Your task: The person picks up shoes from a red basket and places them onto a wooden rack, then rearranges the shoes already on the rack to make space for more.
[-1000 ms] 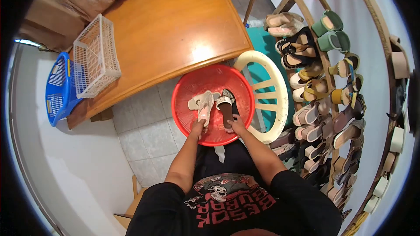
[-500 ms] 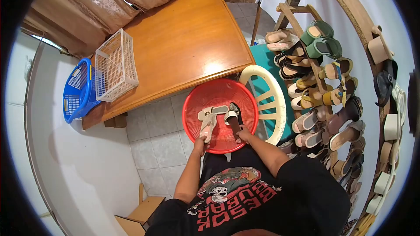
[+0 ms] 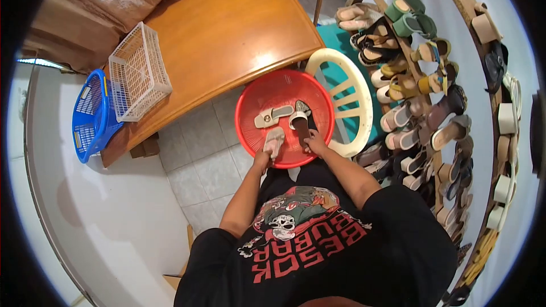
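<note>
In the head view, a wide red plastic basket (image 3: pixel 242 119) stands in front of me with several pieces of footwear in it. My left hand (image 3: pixel 263 160) is closed around the end of a pale pink sandal (image 3: pixel 274 141), held low over the basket's near side. My right hand (image 3: pixel 314 142) grips a sandal with a dark brown insole and a white strap (image 3: pixel 301 127). Beyond them, inside the basket, lies a beige slide (image 3: pixel 265 118) with a round ornament. A black, glittery shoe (image 3: pixel 302 106) sits partly behind the white-strapped sandal.
A cream plastic chair (image 3: pixel 365 99) adjoins the basket on the right. Past it, a wooden rack (image 3: pixel 392 25) carries many sandals. A wooden table (image 3: pixel 227 28) stands ahead, bearing a white crate (image 3: pixel 139 74); a blue basket (image 3: pixel 94 116) is at its left end.
The view has tilted, so the basket appears higher. The pink sandal in my left hand has come nearer to me and away from the beige slide. My right hand keeps its grip.
</note>
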`<act>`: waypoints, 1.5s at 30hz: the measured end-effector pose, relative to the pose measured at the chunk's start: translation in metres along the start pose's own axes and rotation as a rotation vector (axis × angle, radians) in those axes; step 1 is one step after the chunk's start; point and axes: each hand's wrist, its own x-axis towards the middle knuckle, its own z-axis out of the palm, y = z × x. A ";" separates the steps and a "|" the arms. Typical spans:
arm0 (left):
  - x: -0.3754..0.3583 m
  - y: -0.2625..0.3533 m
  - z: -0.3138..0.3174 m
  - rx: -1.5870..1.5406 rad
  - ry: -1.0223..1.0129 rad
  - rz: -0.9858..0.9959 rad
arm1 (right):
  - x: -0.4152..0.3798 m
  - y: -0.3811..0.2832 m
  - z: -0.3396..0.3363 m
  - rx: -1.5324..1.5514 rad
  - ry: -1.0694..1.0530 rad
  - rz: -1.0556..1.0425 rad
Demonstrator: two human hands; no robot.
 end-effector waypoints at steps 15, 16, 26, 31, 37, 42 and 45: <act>0.028 0.012 -0.031 0.179 -0.093 0.010 | -0.066 0.013 0.069 0.411 0.066 0.156; 0.034 0.003 -0.032 0.217 -0.084 0.151 | -0.067 0.012 0.071 0.401 0.068 0.156; 0.010 0.027 -0.011 1.084 0.180 0.411 | -0.083 -0.028 0.093 0.617 -0.055 0.043; 0.005 0.063 -0.015 0.456 -0.339 0.252 | -0.093 -0.042 0.096 0.570 -0.065 0.050; -0.032 0.090 -0.011 0.297 -0.669 0.035 | -0.087 -0.040 0.086 0.323 -0.088 -0.069; -0.039 0.078 -0.009 0.297 -0.566 0.137 | -0.083 -0.020 0.088 -0.110 0.054 -0.331; -0.032 0.066 -0.017 0.353 -0.668 0.161 | -0.103 -0.029 0.091 0.122 -0.071 -0.038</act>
